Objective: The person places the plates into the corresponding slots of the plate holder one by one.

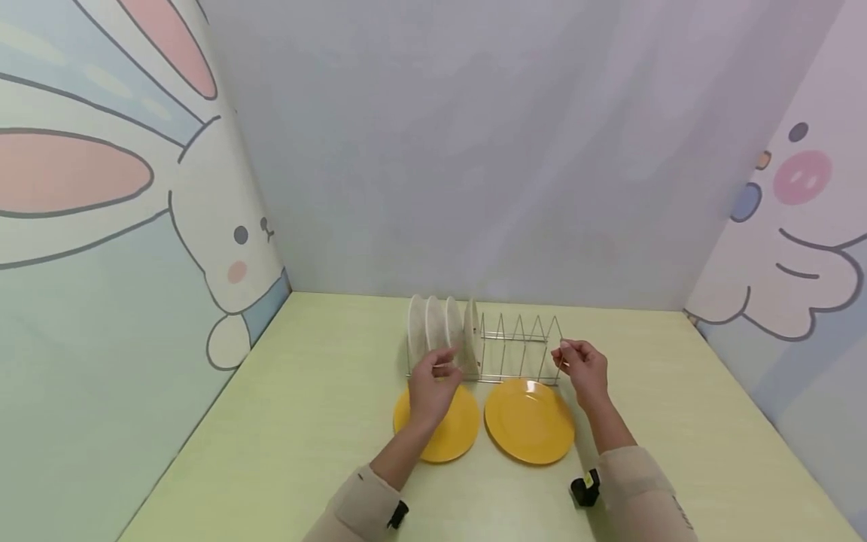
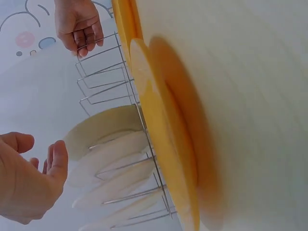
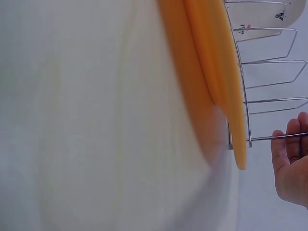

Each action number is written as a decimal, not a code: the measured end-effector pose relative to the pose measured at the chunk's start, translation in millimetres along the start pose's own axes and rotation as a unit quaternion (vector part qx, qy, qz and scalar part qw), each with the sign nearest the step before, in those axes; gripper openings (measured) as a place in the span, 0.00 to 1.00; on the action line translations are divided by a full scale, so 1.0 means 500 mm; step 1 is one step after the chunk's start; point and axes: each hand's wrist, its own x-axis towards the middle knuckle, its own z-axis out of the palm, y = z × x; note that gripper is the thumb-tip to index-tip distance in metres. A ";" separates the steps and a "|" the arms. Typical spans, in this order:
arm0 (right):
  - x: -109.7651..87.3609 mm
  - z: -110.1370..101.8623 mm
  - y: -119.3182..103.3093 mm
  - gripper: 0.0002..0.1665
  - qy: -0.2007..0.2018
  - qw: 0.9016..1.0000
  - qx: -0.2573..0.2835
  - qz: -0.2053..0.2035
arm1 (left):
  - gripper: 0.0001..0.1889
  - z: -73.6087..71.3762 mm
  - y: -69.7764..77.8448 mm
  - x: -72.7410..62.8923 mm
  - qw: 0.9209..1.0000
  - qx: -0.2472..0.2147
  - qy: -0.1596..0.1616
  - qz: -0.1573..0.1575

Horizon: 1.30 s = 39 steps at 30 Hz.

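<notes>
A wire dish rack [image 1: 521, 376] stands toward the back of the table. Several white plates [image 1: 416, 327] are upright in its left part. My right hand [image 1: 584, 369] grips the end wire at the rack's right side; the right wrist view shows its fingers [image 3: 292, 144] at that wire. My left hand [image 1: 433, 388] hovers before the white plates, thumb and fingers apart, with nothing between them; the left wrist view shows a gap from the nearest plate [image 2: 103, 125]. Below the hands, a left yellow plate [image 1: 457, 433] and a right yellow plate [image 1: 530, 421] lie flat, the left one partly hidden.
The pale tabletop [image 1: 284, 436] meets a plain grey wall [image 1: 467, 150] behind the rack. Side walls with cartoon animals [image 1: 223, 218] close off both sides. A small black device [image 1: 585, 488] is by the right sleeve.
</notes>
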 end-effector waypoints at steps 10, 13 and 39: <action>0.001 -0.002 0.001 0.11 -0.007 1.000 -0.002 -0.002 | 0.17 -0.079 -0.019 -0.009 0.995 0.088 -0.054 0.003; 0.001 -0.001 0.003 0.12 -0.010 1.000 -0.004 -0.005 | 0.18 -0.096 -0.025 -0.007 0.992 0.092 -0.086 -0.001; -0.004 -0.004 -0.001 0.10 -0.011 1.000 0.004 -0.007 | 0.36 -0.194 -0.113 0.053 0.938 0.139 -0.241 -0.206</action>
